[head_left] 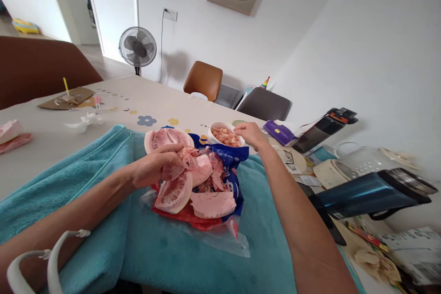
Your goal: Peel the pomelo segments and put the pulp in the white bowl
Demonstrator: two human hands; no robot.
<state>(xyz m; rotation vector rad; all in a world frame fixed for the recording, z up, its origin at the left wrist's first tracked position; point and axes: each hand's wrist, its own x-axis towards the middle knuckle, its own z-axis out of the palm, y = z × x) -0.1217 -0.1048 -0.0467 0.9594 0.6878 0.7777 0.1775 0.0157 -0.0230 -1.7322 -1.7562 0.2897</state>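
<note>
My left hand (161,164) is closed on a torn piece of pomelo membrane (188,158), held above a pile of peel. At the bowl's right rim, my right hand (251,134) has its fingers drawn together; whatever they hold, if anything, is hidden. The white bowl (212,139) contains loose pink pomelo pulp (225,136). Thick pieces of pomelo peel (212,204) and scraps of membrane lie on a blue and red plastic bag (237,170). Another piece of peel (168,138) rests behind my left hand.
A teal towel (206,262) lies under the bag. To the right stand a purple tissue pack (280,133), a black bottle (319,131) and a blue tumbler (368,193). Crumpled tissue (86,121) and a brown board (65,99) are at left, with a fan (138,47) beyond.
</note>
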